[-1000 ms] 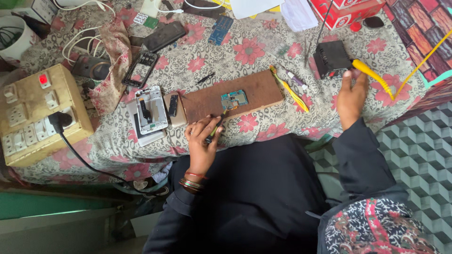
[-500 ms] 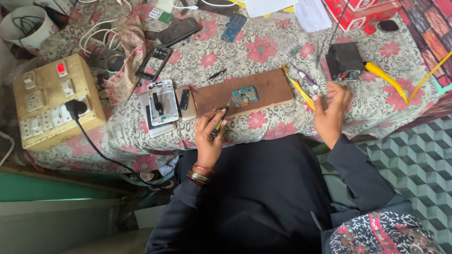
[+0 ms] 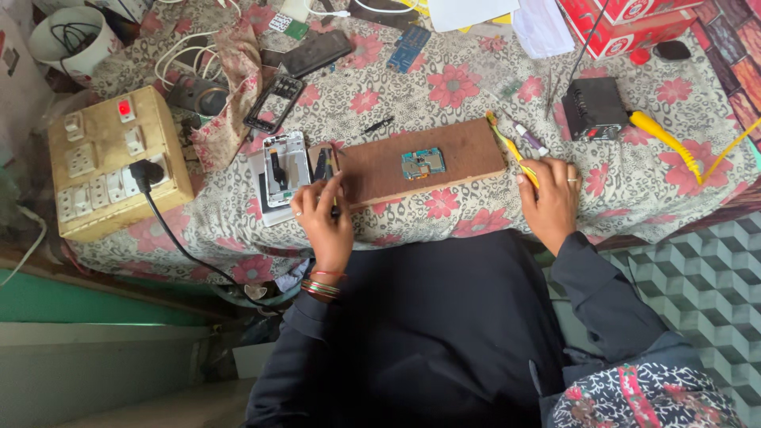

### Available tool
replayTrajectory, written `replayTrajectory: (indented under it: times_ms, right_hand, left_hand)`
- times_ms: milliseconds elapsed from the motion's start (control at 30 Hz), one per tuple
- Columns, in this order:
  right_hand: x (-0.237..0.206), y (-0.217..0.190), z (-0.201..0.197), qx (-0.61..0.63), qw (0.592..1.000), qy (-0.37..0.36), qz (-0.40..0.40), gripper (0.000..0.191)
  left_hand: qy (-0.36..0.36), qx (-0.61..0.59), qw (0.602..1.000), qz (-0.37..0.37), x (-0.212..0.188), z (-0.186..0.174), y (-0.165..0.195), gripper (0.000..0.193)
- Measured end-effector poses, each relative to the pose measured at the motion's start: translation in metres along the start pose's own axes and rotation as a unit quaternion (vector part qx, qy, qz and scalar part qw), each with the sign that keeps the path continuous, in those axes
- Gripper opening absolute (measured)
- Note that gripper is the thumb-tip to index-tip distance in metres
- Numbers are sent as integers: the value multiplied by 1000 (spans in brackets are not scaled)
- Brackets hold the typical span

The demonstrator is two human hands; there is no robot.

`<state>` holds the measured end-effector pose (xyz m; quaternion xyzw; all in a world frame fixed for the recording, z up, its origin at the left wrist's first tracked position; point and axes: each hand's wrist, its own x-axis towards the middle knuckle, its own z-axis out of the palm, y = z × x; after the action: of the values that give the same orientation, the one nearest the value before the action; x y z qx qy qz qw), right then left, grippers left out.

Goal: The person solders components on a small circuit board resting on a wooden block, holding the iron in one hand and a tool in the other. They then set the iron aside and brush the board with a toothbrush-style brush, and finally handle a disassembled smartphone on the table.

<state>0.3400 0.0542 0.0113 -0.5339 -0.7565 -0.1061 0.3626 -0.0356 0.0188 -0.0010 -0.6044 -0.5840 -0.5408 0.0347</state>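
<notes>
A small circuit board [image 3: 422, 163], blue-green, lies flat near the middle of a brown wooden board [image 3: 412, 162] on the flowered tablecloth [image 3: 460, 87]. No hand touches it.

At about 8 o'clock from the circuit board, the left hand [image 3: 323, 222] rests at the left end of the wooden board. Its fingers are curled around a thin dark tool [image 3: 326, 170]; the tip is too small to say what kind of tool it is. Just at 9 o'clock of this hand lies an opened phone body [image 3: 281, 168], white, with dark parts inside that are hard to make out.

At about 4 o'clock from the circuit board, the right hand [image 3: 551, 198] lies on the cloth, fingers loosely bent. A yellow-handled tool [image 3: 511, 147] runs under the fingertips; I cannot tell if the hand grips it or only touches it, because the fingers cover that part.

At 1 o'clock from the right hand stands a small black box [image 3: 594, 107] with a yellow cable [image 3: 674, 147]. Far at 9 o'clock sits a beige switch board [image 3: 115, 162] with a black plug [image 3: 147, 173] in it. At 12 o'clock, red boxes [image 3: 626, 20] are cut off by the upper edge.
</notes>
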Motion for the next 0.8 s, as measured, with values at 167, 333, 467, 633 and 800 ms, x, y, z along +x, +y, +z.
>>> replayTrajectory:
  times_ms: [167,333,467,633,800]
  right_hand:
    - [-1,2,1,-4,1000,0,-2,25]
    - [-2,4,3,-13,1000,-2,-2,25]
    - [-2,5,3,-12,1000,-5,0,26]
    - [-3,5,4,-15,1000,-3,0,26]
    - [-3,4,3,-15,1000,-6,-3,26]
  left_hand:
    - [-22,103,994,6,-1,1,-13,46]
    - [-45,116,992,22,-1,-1,-14,48]
    - [-61,124,990,38,0,-4,-13,51]
    - [-77,129,987,50,2,-7,-13,56]
    - [-56,64,995,50,2,-6,-12,62]
